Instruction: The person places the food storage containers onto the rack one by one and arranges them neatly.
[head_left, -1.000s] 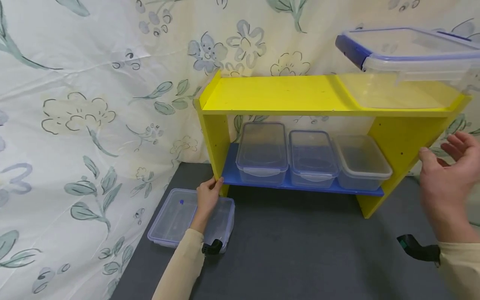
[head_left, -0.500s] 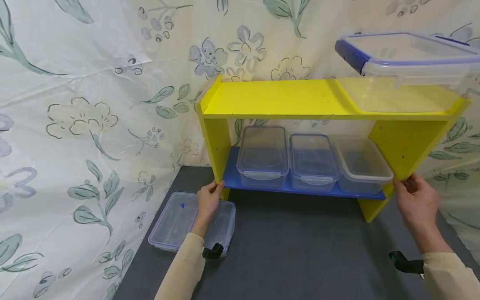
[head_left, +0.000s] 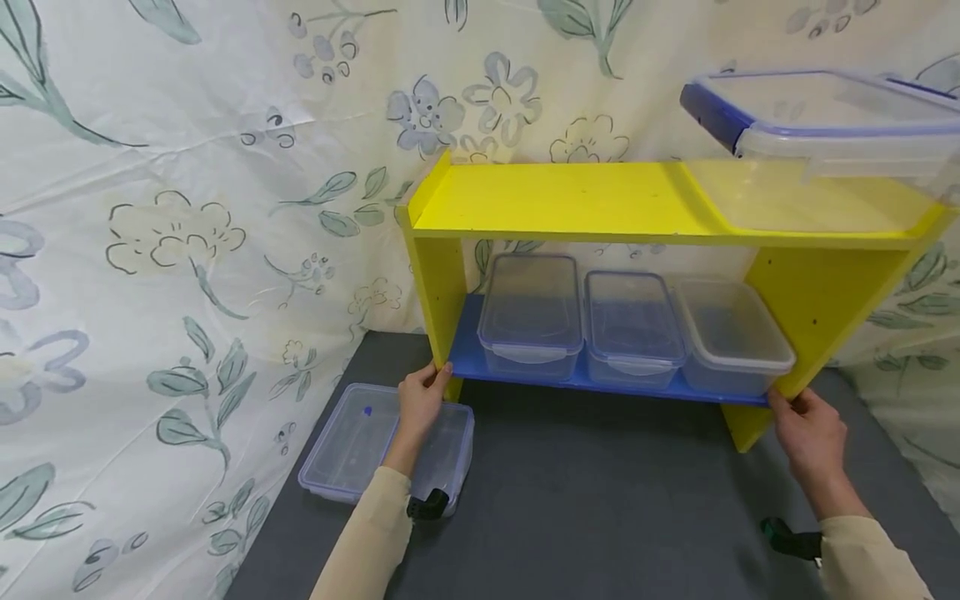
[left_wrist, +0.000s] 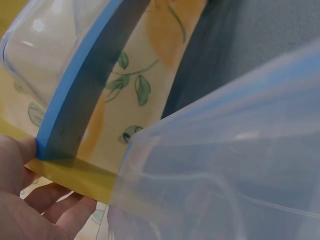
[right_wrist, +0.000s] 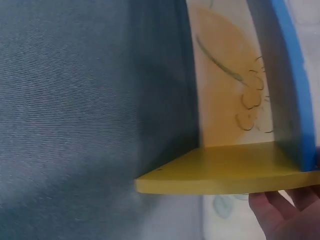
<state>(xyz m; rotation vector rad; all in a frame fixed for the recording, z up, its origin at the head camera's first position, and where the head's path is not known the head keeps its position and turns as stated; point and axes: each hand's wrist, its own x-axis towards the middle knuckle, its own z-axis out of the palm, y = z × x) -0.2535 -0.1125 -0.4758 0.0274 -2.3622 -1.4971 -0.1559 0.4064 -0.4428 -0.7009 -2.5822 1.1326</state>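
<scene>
Yellow wooden shelf rack [head_left: 600, 200] stands mid-frame on the grey surface [head_left: 600, 517]; my left hand [head_left: 420, 398] and right hand [head_left: 806, 429] each pinch a lower corner. Tilting it, I judge, could slide the blue-lidded clear box [head_left: 825, 117] off upper right.

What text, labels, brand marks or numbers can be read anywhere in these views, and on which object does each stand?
None: no readable text in any view.
Floor container: one small blue mark on its lid, too small to read.
Yellow shelf, its clear containers and the floral cloth: no lettering visible.
Left hand and right hand grip the shelf's side panels.
</scene>
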